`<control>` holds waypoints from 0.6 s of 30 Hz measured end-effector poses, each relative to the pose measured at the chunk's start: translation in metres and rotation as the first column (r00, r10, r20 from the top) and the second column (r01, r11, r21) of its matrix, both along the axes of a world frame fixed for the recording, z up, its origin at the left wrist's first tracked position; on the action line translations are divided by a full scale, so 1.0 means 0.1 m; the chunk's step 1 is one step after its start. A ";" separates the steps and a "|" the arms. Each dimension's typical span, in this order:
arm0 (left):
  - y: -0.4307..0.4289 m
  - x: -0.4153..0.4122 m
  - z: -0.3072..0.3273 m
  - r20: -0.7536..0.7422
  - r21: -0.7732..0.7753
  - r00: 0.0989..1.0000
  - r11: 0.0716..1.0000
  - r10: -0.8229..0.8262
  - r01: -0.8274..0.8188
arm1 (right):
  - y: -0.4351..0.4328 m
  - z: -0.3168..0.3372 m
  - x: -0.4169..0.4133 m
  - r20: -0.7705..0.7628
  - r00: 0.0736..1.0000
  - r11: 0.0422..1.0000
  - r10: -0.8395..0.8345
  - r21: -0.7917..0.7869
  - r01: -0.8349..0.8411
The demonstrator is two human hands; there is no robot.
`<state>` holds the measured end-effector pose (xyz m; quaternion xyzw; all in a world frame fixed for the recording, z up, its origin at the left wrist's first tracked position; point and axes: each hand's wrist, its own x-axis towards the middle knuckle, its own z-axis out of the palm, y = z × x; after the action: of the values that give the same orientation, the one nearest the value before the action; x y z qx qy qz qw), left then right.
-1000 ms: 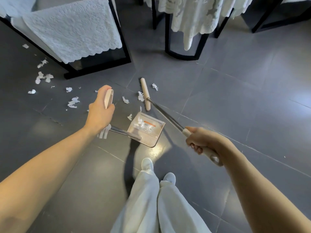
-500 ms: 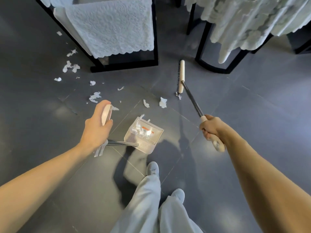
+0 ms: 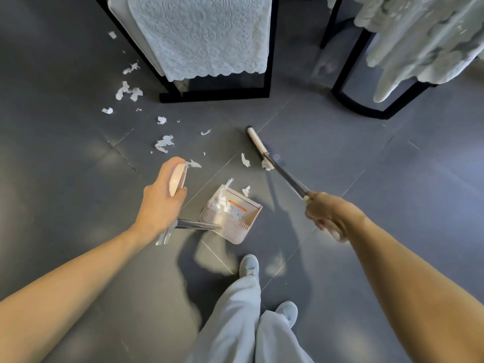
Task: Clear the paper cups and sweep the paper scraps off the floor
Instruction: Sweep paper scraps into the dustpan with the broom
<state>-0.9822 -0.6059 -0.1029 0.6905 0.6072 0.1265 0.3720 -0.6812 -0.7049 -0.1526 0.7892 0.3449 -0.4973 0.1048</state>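
My left hand wrapped around the dustpan handle, pan on the grey floor near my feet, scraps inside, right hand gripping the broom, paper scraps scattered far left.

Lace-draped black furniture suggests a dining room

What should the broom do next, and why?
Probably a short pull of the broom toward the dustpan. One paper scrap sits against the broom's head and a second scrap lies just beside it, both between the head and the dustpan, which the left hand holds. The right hand grips the broom's handle.
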 end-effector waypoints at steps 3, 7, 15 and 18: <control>0.03 0.03 -0.04 0.027 0.014 0.998 0.998 0.056 -0.056 | -0.02 0.08 -0.12 -0.013 0.992 0.991 0.129 -0.023 -0.129; 0.05 0.09 -0.04 0.040 0.006 0.997 0.998 0.062 -0.063 | -0.23 0.27 -0.15 -0.108 0.972 0.972 0.210 -0.084 -0.220; -0.13 0.00 0.02 0.055 0.056 0.992 0.992 0.111 -0.114 | -0.85 0.53 -0.15 -0.316 0.945 0.989 -0.082 -0.141 0.039; -0.29 -0.16 0.03 0.050 0.070 0.981 0.979 0.186 -0.189 | -0.96 0.65 -0.08 -0.331 0.930 0.984 -0.161 -0.131 0.124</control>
<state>-0.9985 -0.6350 -0.1000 0.6406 0.6562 0.1985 0.3458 -0.6897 -0.8010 -0.0877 0.7076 0.2721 -0.6503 0.0495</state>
